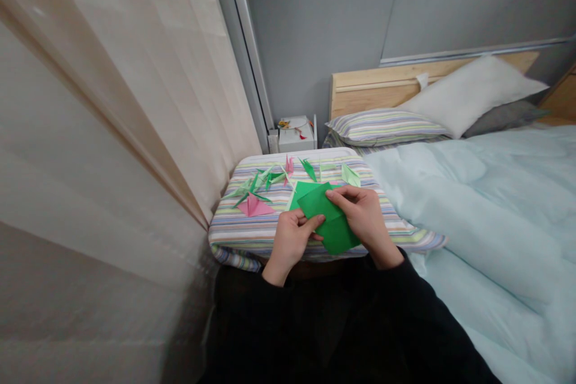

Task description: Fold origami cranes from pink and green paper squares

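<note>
A sheet of green origami paper (pixel 335 231), with a crease across it, is held up over the near edge of the table. My left hand (pixel 294 237) pinches its left side, thumb on the face toward me. At the upper right edge, my right hand (pixel 360 210) grips it between thumb and fingers. Behind it, more green paper (pixel 299 191) lies on the striped cloth, partly hidden. Several folded paper cranes in green and pale green (pixel 265 179) lie to the left, with a pink folded piece (pixel 255 206) in front and a pink crane (pixel 288 167) farther back.
The small table wears a striped cloth (pixel 225 229). A pale curtain (pixel 135 102) hangs close on the left. To the right is a bed with a light blue quilt (pixel 472 192) and pillows (pixel 481 93). A white cabinet (pixel 294 141) stands behind the table.
</note>
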Demonstrator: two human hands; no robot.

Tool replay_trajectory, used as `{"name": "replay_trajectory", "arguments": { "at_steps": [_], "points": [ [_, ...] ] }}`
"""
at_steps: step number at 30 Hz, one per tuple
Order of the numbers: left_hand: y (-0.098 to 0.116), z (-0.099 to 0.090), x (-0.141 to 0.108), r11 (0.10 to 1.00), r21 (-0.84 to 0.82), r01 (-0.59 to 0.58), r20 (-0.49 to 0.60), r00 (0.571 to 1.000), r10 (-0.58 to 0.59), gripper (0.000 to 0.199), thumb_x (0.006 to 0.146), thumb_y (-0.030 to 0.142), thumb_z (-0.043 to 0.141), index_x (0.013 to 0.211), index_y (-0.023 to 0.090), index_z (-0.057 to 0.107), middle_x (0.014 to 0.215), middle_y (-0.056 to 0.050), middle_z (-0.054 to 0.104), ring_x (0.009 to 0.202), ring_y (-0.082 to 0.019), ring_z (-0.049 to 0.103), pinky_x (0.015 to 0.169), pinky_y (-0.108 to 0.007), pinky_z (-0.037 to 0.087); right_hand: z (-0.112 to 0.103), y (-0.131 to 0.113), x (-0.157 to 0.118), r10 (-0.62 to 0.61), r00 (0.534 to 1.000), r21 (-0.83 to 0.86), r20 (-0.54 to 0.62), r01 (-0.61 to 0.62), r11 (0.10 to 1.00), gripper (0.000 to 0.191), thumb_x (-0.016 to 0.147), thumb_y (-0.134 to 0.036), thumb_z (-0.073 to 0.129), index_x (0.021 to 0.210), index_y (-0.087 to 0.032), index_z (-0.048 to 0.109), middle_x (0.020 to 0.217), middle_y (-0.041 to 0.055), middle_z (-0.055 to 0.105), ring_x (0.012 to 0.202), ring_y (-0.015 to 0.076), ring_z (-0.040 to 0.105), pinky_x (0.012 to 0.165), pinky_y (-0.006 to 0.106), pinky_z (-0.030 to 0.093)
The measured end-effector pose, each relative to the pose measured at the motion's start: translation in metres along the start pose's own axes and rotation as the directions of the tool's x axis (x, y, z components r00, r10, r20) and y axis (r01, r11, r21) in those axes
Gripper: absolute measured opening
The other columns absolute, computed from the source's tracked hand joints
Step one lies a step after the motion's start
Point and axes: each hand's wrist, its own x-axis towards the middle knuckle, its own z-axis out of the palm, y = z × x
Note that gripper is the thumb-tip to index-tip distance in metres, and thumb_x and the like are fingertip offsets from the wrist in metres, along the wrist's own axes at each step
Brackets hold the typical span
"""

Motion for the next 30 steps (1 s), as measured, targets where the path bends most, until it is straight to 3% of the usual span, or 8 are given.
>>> {"name": "replay_trajectory", "arguments": {
  "at_steps": [4, 19, 26, 30],
  "points": [
    [0.0024, 0.0021, -0.0007, 1.000, -0.009, -0.030, -0.036, 0.999, 0.029, 0.038, 0.065, 0.043, 0.088, 0.078, 0.010, 0.076, 0.066, -0.005, 0.073, 0.052, -0.014, 0.063, 0.048, -0.025, 0.056, 0.0009, -0.0001, 0.0005, 0.004, 1.000, 0.024, -0.022, -0.004, 1.000, 0.026, 0.073, -0.043, 0.078, 0.068, -0.018, 0.076, 0.064, 0.0025, 0.069, 0.061, 0.0169, 0.056, 0.062, 0.031, 0.043],
    [0.0075, 0.0026, -0.0001, 0.999, -0.033, -0.022, 0.007, 1.000, 0.022, 0.040, 0.064, 0.043, 0.088, 0.084, 0.010, 0.077, 0.074, -0.007, 0.077, 0.058, -0.015, 0.067, 0.049, -0.024, 0.056, -0.0003, 0.0021, 0.0016, 0.018, 0.999, 0.050, -0.045, -0.016, 0.999, 0.024, 0.072, -0.042, 0.080, 0.071, -0.018, 0.079, 0.068, 0.0036, 0.074, 0.064, 0.0182, 0.061, 0.065, 0.032, 0.046],
    [0.0071, 0.0016, 0.0004, 1.000, 0.017, -0.026, 0.001, 1.000, 0.026, 0.039, 0.065, 0.045, 0.087, 0.078, 0.010, 0.075, 0.066, -0.005, 0.073, 0.052, -0.015, 0.063, 0.048, -0.025, 0.055, -0.0014, 0.0025, 0.0018, 0.017, 1.000, 0.072, -0.025, -0.015, 0.997, 0.024, 0.073, -0.043, 0.079, 0.072, -0.019, 0.079, 0.068, 0.0028, 0.074, 0.063, 0.0175, 0.060, 0.065, 0.032, 0.046],
    [0.0075, 0.0003, 0.0014, 0.998, 0.052, -0.041, 0.002, 0.999, 0.041, 0.038, 0.065, 0.046, 0.086, 0.070, 0.011, 0.072, 0.057, -0.003, 0.067, 0.042, -0.012, 0.055, 0.042, -0.023, 0.047, -0.0017, 0.0031, 0.0009, 0.028, 1.000, 0.080, -0.011, -0.027, 0.996, 0.025, 0.074, -0.044, 0.078, 0.072, -0.019, 0.079, 0.068, 0.0027, 0.074, 0.063, 0.0176, 0.060, 0.064, 0.032, 0.046]
  ]
}}
